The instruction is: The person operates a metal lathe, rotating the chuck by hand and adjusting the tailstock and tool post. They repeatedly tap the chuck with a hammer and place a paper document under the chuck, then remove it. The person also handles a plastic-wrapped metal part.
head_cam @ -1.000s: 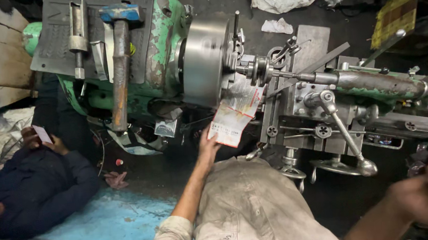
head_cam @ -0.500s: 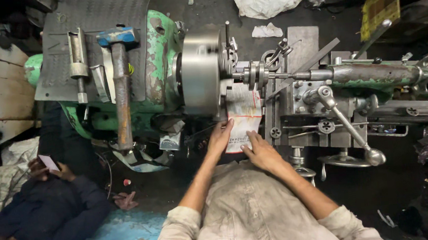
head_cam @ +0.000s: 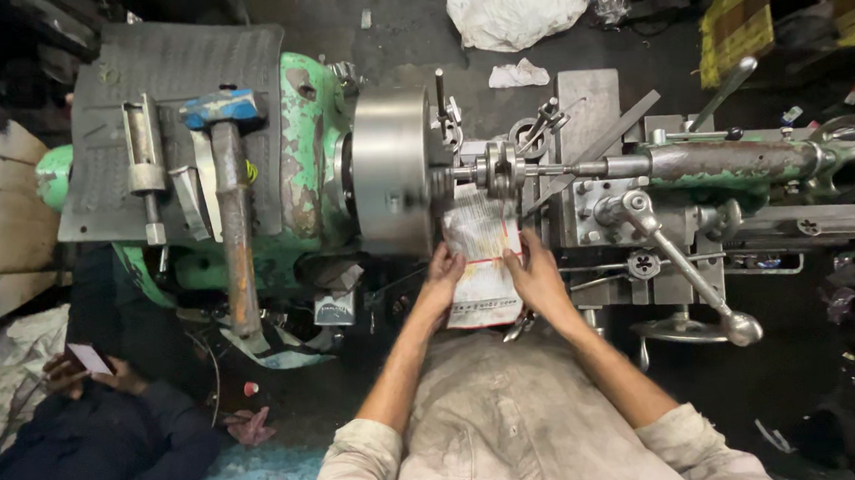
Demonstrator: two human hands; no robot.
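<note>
I stand at a green lathe and look straight down. My left hand grips the left edge of a crumpled white and red plastic packet. My right hand grips its right edge. The packet hangs flat between both hands, just below the grey round chuck and the small workpiece clamped on the spindle line. Its upper end lies under the workpiece.
A hammer and a steel tool lie on the grey headstock mat. The tailstock and a long lever sit to the right. A person sits on the floor at lower left holding a phone.
One second ago only my left hand held the packet. My right hand came in from the lower right and took its right edge. The packet now lies flatter under the chuck.
</note>
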